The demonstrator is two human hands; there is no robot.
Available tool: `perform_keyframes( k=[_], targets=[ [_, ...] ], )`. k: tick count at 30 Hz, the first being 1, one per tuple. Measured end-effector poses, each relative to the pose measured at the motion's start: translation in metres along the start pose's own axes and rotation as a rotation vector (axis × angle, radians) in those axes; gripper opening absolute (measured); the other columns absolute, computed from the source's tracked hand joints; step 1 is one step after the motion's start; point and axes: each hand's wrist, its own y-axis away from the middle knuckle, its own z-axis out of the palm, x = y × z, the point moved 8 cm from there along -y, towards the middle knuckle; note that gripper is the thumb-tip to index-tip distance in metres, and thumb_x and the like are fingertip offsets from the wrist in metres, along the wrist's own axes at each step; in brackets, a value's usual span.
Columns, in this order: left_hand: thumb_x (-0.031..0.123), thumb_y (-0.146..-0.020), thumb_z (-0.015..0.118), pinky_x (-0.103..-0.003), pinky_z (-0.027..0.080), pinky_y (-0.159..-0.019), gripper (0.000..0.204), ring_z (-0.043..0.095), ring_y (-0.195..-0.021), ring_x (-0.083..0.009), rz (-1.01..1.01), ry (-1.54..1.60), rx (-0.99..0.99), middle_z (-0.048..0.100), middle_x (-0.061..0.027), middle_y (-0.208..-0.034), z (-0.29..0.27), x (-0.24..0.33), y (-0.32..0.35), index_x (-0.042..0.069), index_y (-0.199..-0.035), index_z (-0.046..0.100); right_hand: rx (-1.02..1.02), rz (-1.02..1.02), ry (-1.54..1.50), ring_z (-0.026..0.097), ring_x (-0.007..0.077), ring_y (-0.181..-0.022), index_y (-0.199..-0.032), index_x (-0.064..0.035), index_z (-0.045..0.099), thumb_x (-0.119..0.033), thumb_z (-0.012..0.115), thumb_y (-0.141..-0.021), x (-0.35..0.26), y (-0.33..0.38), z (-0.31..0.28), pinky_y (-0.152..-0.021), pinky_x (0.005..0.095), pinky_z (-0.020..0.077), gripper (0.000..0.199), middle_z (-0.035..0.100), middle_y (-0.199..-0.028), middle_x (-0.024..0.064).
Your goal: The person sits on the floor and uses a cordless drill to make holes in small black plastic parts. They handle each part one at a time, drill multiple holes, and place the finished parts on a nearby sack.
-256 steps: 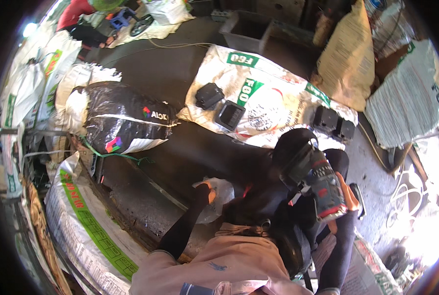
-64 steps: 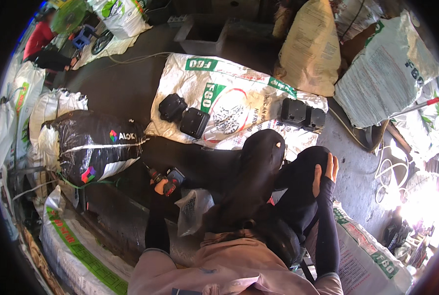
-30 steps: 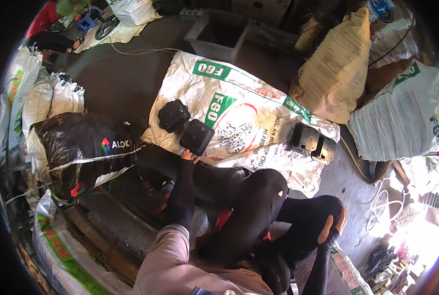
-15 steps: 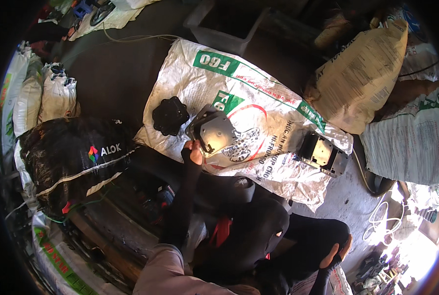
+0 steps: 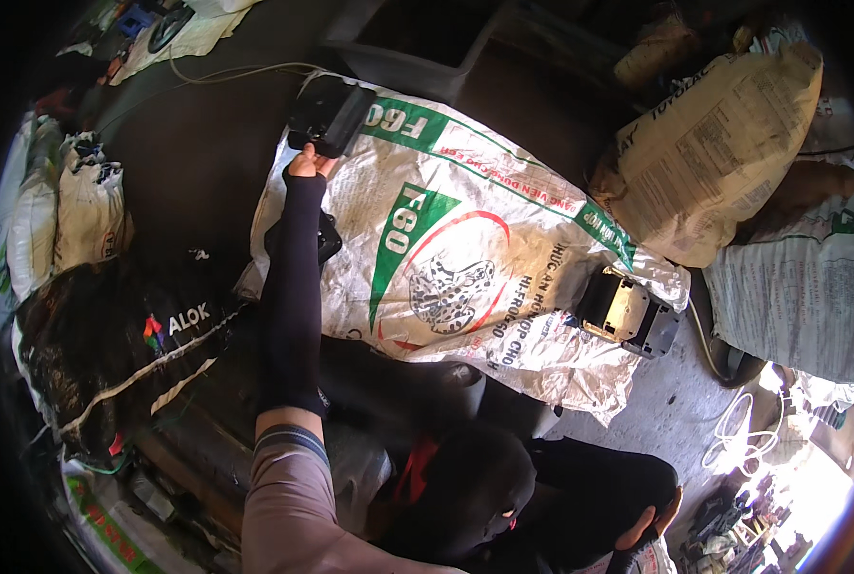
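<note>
- Upper left of frame: left hand (image 5: 304, 161), arm now stretched far out, grip pinching a black boxy casing (image 5: 329, 115) that half a second ago was nearer the sack's middle; it is being carried outward.
- Casing: dark, flat-sided, over the printed white sack's (image 5: 465, 268) top edge.
- Lower right: right hand (image 5: 649, 524), grip cannot tell.

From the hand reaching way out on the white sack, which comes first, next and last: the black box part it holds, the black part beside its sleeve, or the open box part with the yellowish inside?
1. The black box part, in the left hand at the sack's far end.
2. The black part beside the sleeve, at the sack's left edge.
3. The open box part, far across at the sack's right edge.
</note>
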Motion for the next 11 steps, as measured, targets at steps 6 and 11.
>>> perform_keyframes(
  k=[6, 11],
  targets=[
    [0.017, -0.1, 0.048, -0.048, 0.051, -0.097, 0.023, 0.063, -0.107, -0.0298, -0.049, 0.115, 0.156, 0.064, -0.0159, -0.114, -0.035, -0.035, -0.059, -0.001, -0.112, 0.056, 0.036, 0.02, -0.053, 0.039, 0.0337, -0.133, -0.147, 0.0041, 0.027, -0.042, 0.047, -0.095, 0.001, -0.002, 0.0, -0.11, 0.0439, 0.0313, 0.072, 0.038, -0.144, 0.0244],
    [0.018, -0.095, 0.053, -0.04, 0.055, -0.088, 0.021, 0.067, -0.1, -0.0248, 0.23, -0.791, -0.168, 0.068, -0.0114, -0.105, -0.048, -0.021, -0.085, -0.001, -0.098, 0.06, 0.041, 0.016, 0.109, 0.039, 0.0335, -0.133, -0.145, 0.0052, 0.03, -0.045, 0.046, -0.095, -0.002, -0.005, -0.003, -0.111, 0.0446, 0.0296, 0.073, 0.039, -0.144, 0.0237]
  ],
)
